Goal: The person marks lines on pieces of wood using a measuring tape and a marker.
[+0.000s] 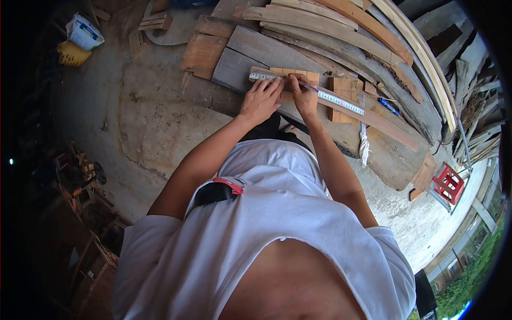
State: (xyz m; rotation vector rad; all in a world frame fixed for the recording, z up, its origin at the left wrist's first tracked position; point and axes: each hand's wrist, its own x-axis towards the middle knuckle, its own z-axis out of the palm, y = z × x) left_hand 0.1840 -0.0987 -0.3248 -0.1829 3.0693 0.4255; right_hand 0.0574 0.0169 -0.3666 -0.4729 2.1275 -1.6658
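A white measuring tape (341, 101) with black numbers lies along a narrow wooden strip (392, 129), which rests on wooden blocks. My left hand (261, 98) presses on the tape and strip near their left end, its fingers spread. Just right of it, my right hand (303, 96) is closed around a thin pen (308, 86), whose tip is hidden at the tape. Under the strip sits a light wooden block (312, 76), and another block (346, 85) is to its right.
Long boards (330, 37) are stacked beyond the hands. A blue marker (388, 106) and a white cloth strip (364, 146) lie at the right. A red stool (449, 184) stands on the floor farther right. A white bucket (84, 33) and yellow container (73, 54) are at the upper left.
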